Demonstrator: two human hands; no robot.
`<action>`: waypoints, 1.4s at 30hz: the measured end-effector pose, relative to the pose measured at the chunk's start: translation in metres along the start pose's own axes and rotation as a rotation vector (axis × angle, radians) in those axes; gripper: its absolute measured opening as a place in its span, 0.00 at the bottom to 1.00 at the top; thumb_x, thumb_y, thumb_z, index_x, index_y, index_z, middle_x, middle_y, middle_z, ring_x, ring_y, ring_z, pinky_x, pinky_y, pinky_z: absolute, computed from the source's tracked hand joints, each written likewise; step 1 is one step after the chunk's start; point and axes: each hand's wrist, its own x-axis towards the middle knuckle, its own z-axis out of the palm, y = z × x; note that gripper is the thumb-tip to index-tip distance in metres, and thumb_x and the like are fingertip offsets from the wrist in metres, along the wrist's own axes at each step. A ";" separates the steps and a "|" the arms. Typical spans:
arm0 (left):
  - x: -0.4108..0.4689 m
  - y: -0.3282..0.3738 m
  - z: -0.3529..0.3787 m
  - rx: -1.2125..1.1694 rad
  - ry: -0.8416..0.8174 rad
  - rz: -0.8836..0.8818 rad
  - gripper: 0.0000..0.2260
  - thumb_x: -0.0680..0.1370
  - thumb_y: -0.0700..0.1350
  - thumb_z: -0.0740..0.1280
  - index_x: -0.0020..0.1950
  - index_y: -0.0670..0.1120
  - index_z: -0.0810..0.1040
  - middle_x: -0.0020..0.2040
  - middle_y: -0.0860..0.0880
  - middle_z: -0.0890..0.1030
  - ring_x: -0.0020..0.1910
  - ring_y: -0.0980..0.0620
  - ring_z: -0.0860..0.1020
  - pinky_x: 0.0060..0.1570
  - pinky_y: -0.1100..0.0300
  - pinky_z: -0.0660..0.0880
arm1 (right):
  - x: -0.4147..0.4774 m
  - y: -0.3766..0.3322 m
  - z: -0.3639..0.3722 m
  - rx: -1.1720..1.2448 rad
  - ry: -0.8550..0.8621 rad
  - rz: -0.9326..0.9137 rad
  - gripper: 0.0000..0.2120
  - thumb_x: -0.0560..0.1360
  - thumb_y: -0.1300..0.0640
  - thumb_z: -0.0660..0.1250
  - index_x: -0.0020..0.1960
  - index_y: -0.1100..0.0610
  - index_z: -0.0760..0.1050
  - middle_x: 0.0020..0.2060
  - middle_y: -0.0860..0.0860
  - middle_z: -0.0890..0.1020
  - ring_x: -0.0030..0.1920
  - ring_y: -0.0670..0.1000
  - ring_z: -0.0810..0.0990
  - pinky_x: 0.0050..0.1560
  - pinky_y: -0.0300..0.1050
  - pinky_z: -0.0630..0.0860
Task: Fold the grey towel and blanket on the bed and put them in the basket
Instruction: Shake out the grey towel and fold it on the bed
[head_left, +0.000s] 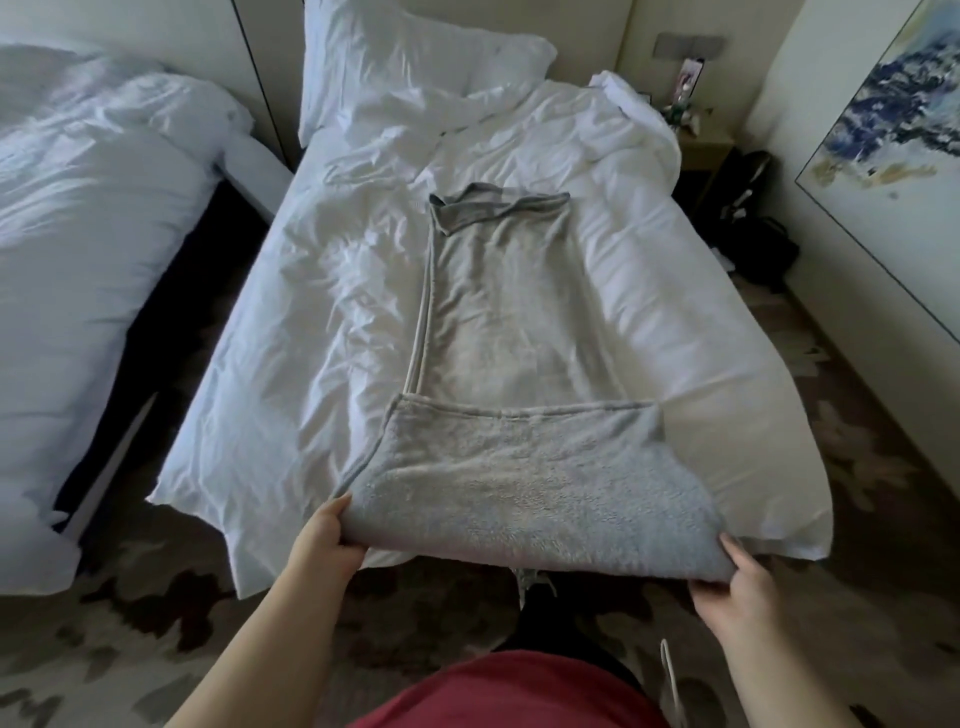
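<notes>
The fold is in hand. A grey blanket (498, 322), plush enough that I take it for the blanket and not the towel, lies as a long narrow strip down the middle of the bed (270, 332), from centre frame to the lower edge. Its near end is lifted and turned over, showing the fleecy underside.

The left hand (327, 530) pinches the lower-left corner, fingers curled under the cloth and thumb on top. The right hand (737, 582) grips the lower-right corner the same way.

The next move, as I judge it, is to carry both corners level toward the far hem at upper centre, which is rumpled and wants flattening first. No second grey cloth and no basket are in view.
</notes>
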 end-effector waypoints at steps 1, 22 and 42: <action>-0.002 0.000 -0.005 0.005 0.009 0.002 0.18 0.80 0.41 0.61 0.70 0.48 0.72 0.67 0.41 0.73 0.64 0.42 0.73 0.56 0.48 0.73 | -0.004 0.004 -0.005 0.006 0.014 0.006 0.17 0.79 0.59 0.59 0.67 0.57 0.72 0.41 0.51 0.85 0.48 0.51 0.80 0.55 0.49 0.74; 0.017 0.083 0.141 -0.310 -0.158 0.003 0.15 0.80 0.45 0.59 0.65 0.43 0.74 0.59 0.42 0.77 0.59 0.45 0.76 0.62 0.55 0.70 | 0.079 -0.080 0.142 0.312 0.002 -0.009 0.10 0.73 0.57 0.69 0.53 0.57 0.78 0.52 0.58 0.83 0.52 0.58 0.82 0.42 0.52 0.80; 0.217 0.063 0.256 -0.192 0.220 -0.049 0.23 0.81 0.48 0.59 0.75 0.46 0.62 0.76 0.44 0.61 0.75 0.45 0.60 0.71 0.49 0.60 | 0.337 -0.027 0.268 -0.202 0.180 0.356 0.21 0.80 0.55 0.59 0.71 0.61 0.65 0.69 0.55 0.71 0.68 0.53 0.71 0.64 0.48 0.69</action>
